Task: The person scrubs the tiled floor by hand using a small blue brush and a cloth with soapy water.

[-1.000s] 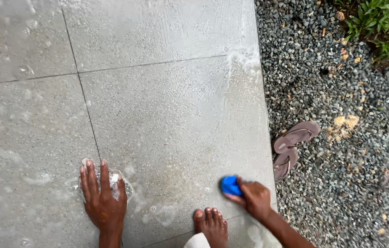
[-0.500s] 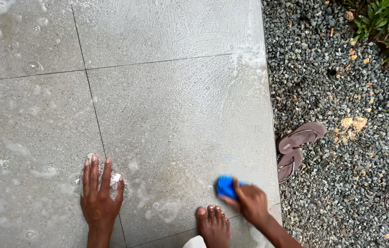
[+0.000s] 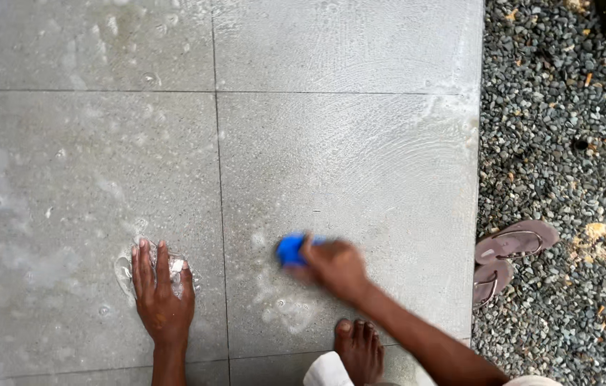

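the right hand is holding a blue scrubber tight in its fingers on the wet floor tiles, while the left hand is lying flat with fingers spread in soapy foam.

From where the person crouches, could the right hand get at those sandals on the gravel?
Probably yes. The right hand holds a blue scrubber on the wet tile, and the sandals lie just past the tile edge on that side, with nothing between. The hand would have to drop the scrubber first.
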